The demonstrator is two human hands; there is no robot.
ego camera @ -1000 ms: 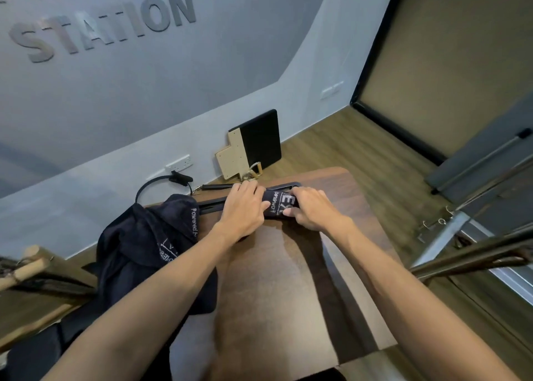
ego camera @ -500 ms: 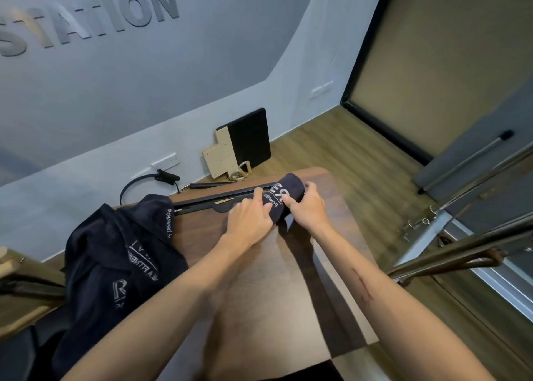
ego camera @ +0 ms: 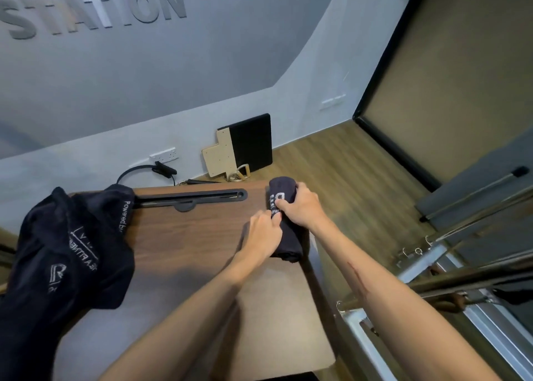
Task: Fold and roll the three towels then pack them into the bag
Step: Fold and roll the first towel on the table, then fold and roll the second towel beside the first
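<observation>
A grey wall (ego camera: 202, 72) with raised lettering fills the upper left of the frame; below it a brown wooden table (ego camera: 184, 245) runs down the centre; a loose heap of dark towels (ego camera: 72, 248) with white print drapes over the table's left edge; at the table's upper right edge lies the rolled dark towel (ego camera: 284, 222), its far end pointing up the frame; the right hand (ego camera: 300, 207) curls round the roll's upper part, gripping it; the left hand (ego camera: 264, 233) lies against its near left side, fingers bent onto the cloth.
</observation>
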